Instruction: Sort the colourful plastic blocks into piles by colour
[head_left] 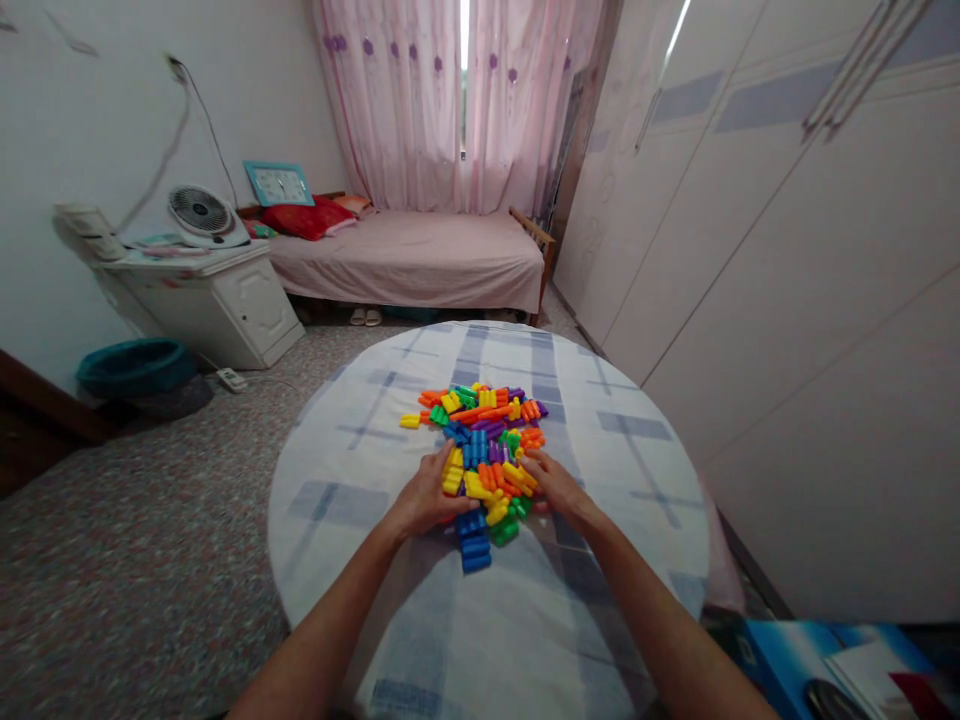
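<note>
A pile of colourful plastic building blocks [491,450] in blue, yellow, orange, green and purple lies on the round table. My left hand [427,497] rests at the pile's left side, thumb and fingers apart, touching yellow blocks [453,472] and reaching over blue ones. Opposite it, my right hand [556,484] lies against the right side, its fingers stretched out over a yellow block [519,478]. Neither hand has a block lifted off the pile. Joined blue blocks [474,552] stick out toward me at the front, near a green block [504,530].
A blue-and-white checked cloth [337,520] covers the table. Beyond stand a bed [420,250] and a white cabinet [247,310] with a fan [201,212]. White wardrobe doors [810,330] line the right. A blue box [795,660] is at lower right, a lined bin [139,370] at left.
</note>
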